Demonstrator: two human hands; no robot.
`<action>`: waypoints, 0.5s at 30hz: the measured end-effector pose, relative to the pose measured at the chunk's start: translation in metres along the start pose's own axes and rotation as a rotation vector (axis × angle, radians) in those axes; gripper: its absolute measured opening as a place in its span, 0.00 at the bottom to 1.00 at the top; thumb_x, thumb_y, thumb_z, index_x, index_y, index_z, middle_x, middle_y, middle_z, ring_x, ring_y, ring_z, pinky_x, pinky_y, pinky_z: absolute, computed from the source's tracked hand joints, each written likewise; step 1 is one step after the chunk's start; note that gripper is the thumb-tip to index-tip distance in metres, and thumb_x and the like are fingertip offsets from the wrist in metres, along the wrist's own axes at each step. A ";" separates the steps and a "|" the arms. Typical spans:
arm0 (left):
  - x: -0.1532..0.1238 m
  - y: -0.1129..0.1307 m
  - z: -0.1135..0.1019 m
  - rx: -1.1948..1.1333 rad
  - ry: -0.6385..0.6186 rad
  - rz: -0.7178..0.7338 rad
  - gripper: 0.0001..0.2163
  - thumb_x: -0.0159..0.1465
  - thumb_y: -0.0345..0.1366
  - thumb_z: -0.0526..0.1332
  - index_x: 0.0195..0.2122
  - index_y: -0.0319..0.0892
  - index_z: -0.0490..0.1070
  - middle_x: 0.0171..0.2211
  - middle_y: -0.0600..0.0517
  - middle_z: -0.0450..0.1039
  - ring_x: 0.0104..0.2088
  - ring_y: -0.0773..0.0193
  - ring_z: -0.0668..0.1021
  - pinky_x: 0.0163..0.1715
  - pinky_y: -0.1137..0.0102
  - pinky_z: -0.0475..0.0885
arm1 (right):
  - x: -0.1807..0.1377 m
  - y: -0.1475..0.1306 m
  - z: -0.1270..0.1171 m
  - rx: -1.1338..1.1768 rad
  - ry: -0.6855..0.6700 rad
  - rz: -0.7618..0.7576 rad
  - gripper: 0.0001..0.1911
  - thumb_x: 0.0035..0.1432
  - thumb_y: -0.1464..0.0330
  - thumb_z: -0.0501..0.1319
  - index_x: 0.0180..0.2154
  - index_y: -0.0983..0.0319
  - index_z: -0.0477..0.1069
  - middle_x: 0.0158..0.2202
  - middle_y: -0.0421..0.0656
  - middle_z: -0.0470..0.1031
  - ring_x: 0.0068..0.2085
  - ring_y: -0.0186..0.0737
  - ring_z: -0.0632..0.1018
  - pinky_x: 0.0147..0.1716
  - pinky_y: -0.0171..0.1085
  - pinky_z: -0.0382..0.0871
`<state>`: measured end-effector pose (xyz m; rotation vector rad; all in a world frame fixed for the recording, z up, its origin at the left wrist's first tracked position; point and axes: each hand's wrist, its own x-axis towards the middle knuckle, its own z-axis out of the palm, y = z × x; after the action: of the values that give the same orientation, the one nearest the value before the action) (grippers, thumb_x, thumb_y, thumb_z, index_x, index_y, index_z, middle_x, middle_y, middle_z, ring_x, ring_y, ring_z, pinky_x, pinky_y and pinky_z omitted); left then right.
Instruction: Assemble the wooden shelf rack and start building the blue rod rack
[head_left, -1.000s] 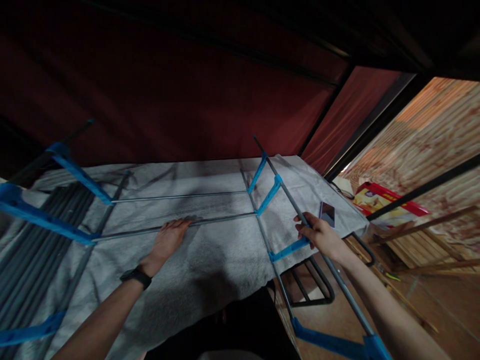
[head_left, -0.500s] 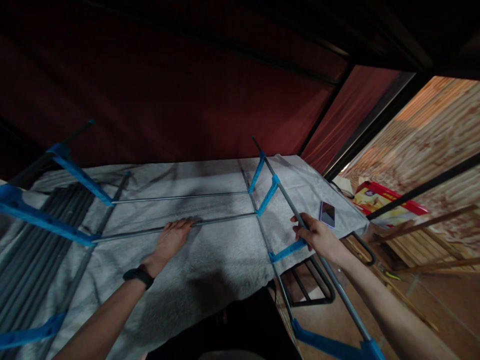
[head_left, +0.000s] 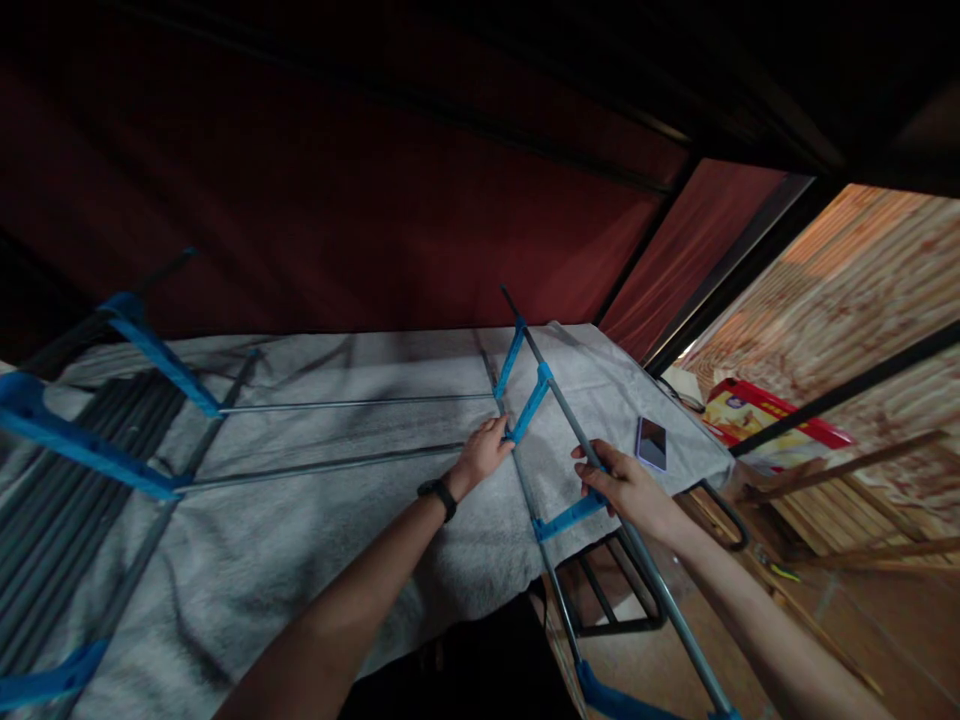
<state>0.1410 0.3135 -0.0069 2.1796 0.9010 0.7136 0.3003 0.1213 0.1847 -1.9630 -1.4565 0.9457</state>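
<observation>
A rack frame of grey metal tubes and blue plastic brackets lies across the bed-like surface. My left hand [head_left: 482, 453], with a black band at the wrist, is closed over the right end of the nearer grey cross tube [head_left: 322, 469], right beside a blue bracket [head_left: 531, 404]. Its fingertips are partly hidden. My right hand [head_left: 616, 480] wraps the upper side tube [head_left: 562, 402] of the right-hand frame, just where another blue bracket [head_left: 568, 517] joins it. The farther cross tube [head_left: 360, 403] runs between the two side frames, untouched by either hand.
Several loose grey tubes [head_left: 71, 480] lie at left on the grey blanket [head_left: 315, 560]. A phone [head_left: 652, 443] rests at right. Past the edge are a black metal frame [head_left: 619, 628], a red and yellow box [head_left: 772, 415] and a wooden stool-like piece [head_left: 847, 510].
My left hand has slid right along the nearer cross tube, from its middle to its end at the blue bracket. My right hand keeps its hold on the side tube.
</observation>
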 end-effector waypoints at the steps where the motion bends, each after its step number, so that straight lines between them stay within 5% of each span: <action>1: 0.010 0.003 0.007 -0.047 0.000 -0.012 0.27 0.64 0.34 0.62 0.64 0.40 0.62 0.62 0.37 0.67 0.62 0.50 0.70 0.64 0.55 0.63 | -0.001 -0.001 0.000 -0.001 0.000 -0.005 0.21 0.63 0.53 0.56 0.51 0.59 0.67 0.28 0.38 0.75 0.24 0.35 0.72 0.21 0.32 0.64; 7: 0.041 0.004 0.029 -0.107 -0.074 -0.087 0.11 0.64 0.35 0.63 0.46 0.37 0.75 0.42 0.41 0.80 0.42 0.55 0.80 0.47 0.63 0.73 | 0.003 0.000 0.003 -0.007 -0.010 -0.006 0.21 0.64 0.53 0.55 0.51 0.59 0.67 0.28 0.38 0.75 0.25 0.36 0.73 0.22 0.32 0.65; 10: 0.043 0.004 0.035 -0.086 -0.095 -0.148 0.10 0.65 0.37 0.63 0.42 0.36 0.76 0.40 0.39 0.80 0.40 0.53 0.81 0.43 0.63 0.73 | 0.001 0.003 -0.001 -0.045 0.001 0.012 0.24 0.65 0.53 0.52 0.56 0.59 0.65 0.33 0.42 0.78 0.30 0.41 0.78 0.26 0.36 0.71; 12: 0.042 0.005 0.038 -0.063 -0.097 -0.182 0.11 0.66 0.38 0.63 0.43 0.36 0.76 0.41 0.37 0.79 0.42 0.52 0.80 0.45 0.62 0.72 | -0.015 0.003 -0.006 -0.137 0.071 -0.044 0.28 0.64 0.52 0.54 0.61 0.58 0.62 0.42 0.48 0.80 0.41 0.50 0.81 0.38 0.44 0.78; 15: 0.040 0.006 0.039 -0.034 -0.105 -0.213 0.11 0.66 0.39 0.62 0.44 0.36 0.76 0.43 0.36 0.79 0.45 0.52 0.80 0.47 0.63 0.71 | -0.065 0.002 -0.004 -0.312 0.287 -0.208 0.34 0.60 0.54 0.61 0.66 0.49 0.59 0.62 0.48 0.71 0.63 0.59 0.71 0.62 0.57 0.67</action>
<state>0.1947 0.3257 -0.0181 2.0331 1.0396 0.5029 0.2927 0.0582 0.2008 -2.0076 -1.6717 0.3444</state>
